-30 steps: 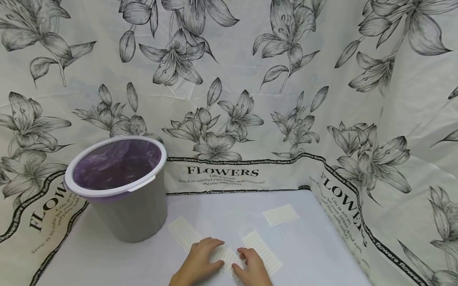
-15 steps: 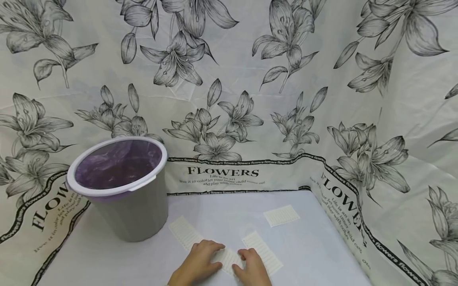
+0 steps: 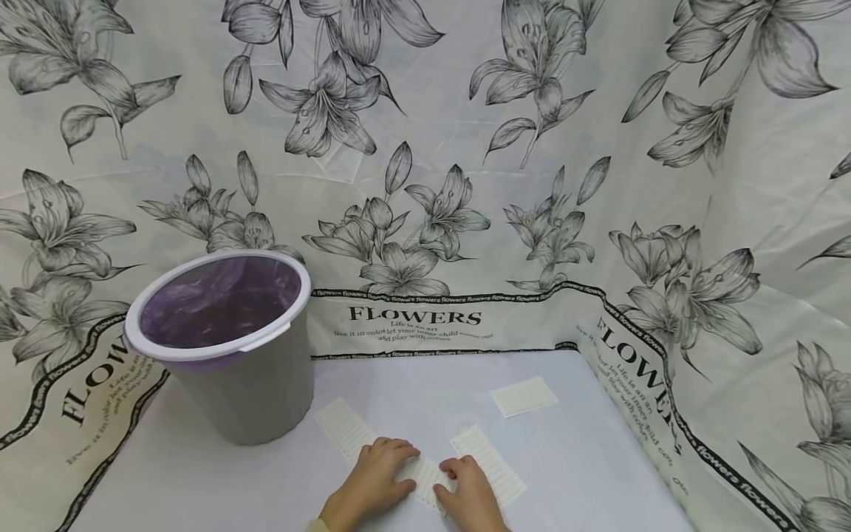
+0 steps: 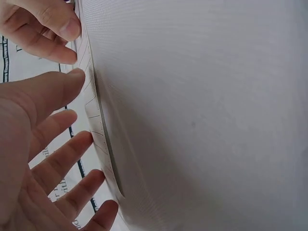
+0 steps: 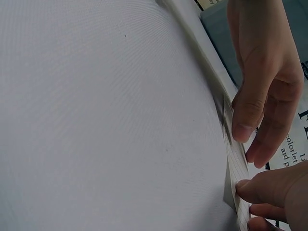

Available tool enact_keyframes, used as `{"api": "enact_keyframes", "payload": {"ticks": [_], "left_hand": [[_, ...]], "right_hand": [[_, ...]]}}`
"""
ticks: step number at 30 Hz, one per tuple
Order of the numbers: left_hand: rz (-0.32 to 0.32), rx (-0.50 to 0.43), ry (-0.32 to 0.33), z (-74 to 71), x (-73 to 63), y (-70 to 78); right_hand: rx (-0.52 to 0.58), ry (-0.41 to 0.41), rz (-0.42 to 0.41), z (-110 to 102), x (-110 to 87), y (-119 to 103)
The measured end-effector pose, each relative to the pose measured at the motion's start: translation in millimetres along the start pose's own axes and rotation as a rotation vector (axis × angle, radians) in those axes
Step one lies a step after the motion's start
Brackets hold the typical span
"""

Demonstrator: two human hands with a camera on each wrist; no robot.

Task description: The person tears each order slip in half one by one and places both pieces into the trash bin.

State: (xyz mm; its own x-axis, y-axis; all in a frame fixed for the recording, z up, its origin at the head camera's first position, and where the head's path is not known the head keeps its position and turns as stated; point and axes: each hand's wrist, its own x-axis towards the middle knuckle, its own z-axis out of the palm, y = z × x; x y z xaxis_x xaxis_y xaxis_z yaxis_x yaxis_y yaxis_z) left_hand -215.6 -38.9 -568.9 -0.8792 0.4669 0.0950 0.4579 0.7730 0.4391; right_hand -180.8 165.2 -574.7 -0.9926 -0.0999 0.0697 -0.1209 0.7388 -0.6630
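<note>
A long lined paper strip (image 3: 346, 428) runs slantwise across the table, partly hidden under both hands. My left hand (image 3: 377, 476) rests at its middle, thumb and fingers apart; in the left wrist view its loosely spread fingertips (image 4: 98, 178) meet the strip (image 4: 97, 127). My right hand (image 3: 470, 491) touches the lower right end, thumb and index finger on opposite long edges with a gap between them. The strip (image 5: 236, 163) seems lifted slightly along one edge in the right wrist view, beside the right thumb (image 5: 248, 190).
Another lined strip (image 3: 492, 467) lies just right of the right hand, and a shorter lined piece (image 3: 524, 397) farther back. A grey bin (image 3: 259, 399) with a white rim and purple liner stands at the left. Floral fabric (image 3: 425, 244) surrounds the white table (image 3: 585, 473).
The head view tilts very slightly. Both hands keep nearly the same place and pose on the strip; the other papers stay where they were.
</note>
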Motion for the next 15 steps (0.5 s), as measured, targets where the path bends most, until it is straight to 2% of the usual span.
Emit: {"api": "enact_keyframes", "payload": {"ticks": [15], "left_hand": [[0.003, 0.034, -0.001, 0.5, 1.7, 1.7]], "right_hand": [[0.013, -0.021, -0.004, -1.5, 1.5, -0.9]]}}
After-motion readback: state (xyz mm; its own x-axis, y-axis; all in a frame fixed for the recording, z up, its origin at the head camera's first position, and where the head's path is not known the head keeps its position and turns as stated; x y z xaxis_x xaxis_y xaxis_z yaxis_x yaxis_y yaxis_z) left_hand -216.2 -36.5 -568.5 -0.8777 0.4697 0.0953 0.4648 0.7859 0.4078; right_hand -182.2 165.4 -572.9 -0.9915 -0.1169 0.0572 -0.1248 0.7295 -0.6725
